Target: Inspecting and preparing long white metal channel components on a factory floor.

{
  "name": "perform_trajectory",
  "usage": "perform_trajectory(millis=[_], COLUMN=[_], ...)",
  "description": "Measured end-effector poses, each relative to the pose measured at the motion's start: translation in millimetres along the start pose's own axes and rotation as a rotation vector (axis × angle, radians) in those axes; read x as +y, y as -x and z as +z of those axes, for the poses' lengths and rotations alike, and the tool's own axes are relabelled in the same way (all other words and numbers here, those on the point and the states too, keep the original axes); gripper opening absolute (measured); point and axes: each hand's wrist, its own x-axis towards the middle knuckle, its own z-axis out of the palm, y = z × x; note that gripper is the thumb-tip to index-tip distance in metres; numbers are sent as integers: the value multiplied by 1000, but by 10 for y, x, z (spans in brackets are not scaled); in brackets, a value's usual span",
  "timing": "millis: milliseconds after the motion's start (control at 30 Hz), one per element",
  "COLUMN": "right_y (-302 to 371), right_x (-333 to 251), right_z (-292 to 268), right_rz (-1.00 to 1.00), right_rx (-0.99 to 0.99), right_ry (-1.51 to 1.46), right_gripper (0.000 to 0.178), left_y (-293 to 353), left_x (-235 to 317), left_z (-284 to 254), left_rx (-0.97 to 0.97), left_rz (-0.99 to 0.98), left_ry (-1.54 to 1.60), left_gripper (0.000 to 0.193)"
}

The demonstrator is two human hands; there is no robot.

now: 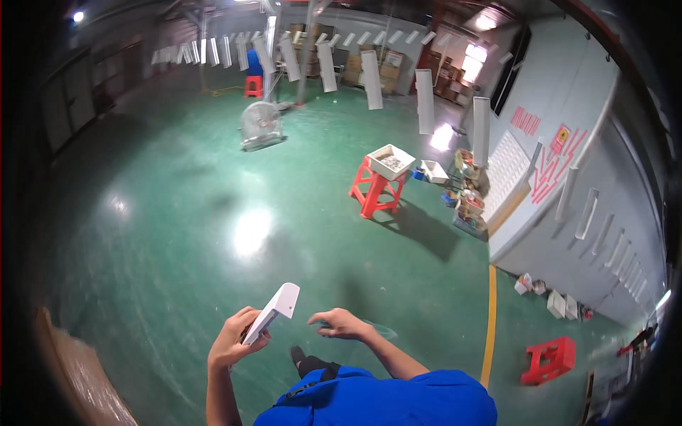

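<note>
My left hand point(234, 336) is closed around a white elongated casing point(275, 312) with a small dark hole near its far end. The casing tilts up and to the right, away from my body. To its right, my right hand point(341, 324) is held apart from it, fingers stretched toward the casing and nothing visible in them. A faint pale loop point(386, 331) shows by my right wrist, too blurred to name. Similar white strips point(371, 79) hang in a long curved row overhead, out of reach of both hands.
Ahead on the green floor, a red stool point(374, 186) carries a white tray point(391, 172) of small parts. A grey fan point(261, 125) stands farther left. Another red stool point(548, 361) is at right, beyond a yellow floor line point(490, 319). Wrapped board point(85, 369) lies at lower left.
</note>
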Motion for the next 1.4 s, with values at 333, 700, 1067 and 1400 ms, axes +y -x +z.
perform_trajectory(millis=[333, 700, 1067, 1400], right_y=[-2445, -5545, -5309, -7800], right_x=[635, 1515, 1876, 2529], right_z=[-738, -370, 347, -672], right_rz=[88, 110, 1150, 502], right_rx=[186, 153, -98, -89], right_ry=[-51, 426, -98, 125], right_gripper=[38, 32, 30, 20], left_y=[-1494, -2603, -4128, -5475], left_x=[-1039, -2253, -2960, -3889], left_z=[-1959, -4800, -7014, -8727], left_rx=[51, 264, 246, 371], left_rz=[-5, -31, 71, 244], left_ry=[126, 204, 252, 135], left_gripper=[43, 49, 35, 46])
